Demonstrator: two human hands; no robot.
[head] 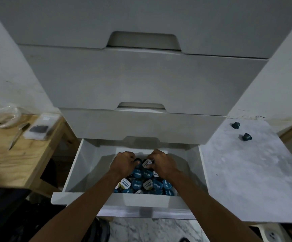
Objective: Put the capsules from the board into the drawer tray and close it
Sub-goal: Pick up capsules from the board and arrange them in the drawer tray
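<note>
Capsules [142, 184] heaped in open drawer tray [141, 199], lower centre, beneath both hands. Gripped dark capsule [137, 160] with left hand [124, 163], pinched white-lidded capsule [147, 163] with right hand [161, 163]. Two loose capsules [235, 125] [246, 136] on board [246, 172], middle right, well apart.

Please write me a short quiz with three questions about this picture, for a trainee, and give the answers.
1. True or false: the bottom drawer is closed.
2. How many dark capsules lie on the grey board? A) none B) two C) five
3. Fill in: the left hand and the right hand both reach into the ____.

Key: 1 false; 2 B; 3 drawer.
</note>
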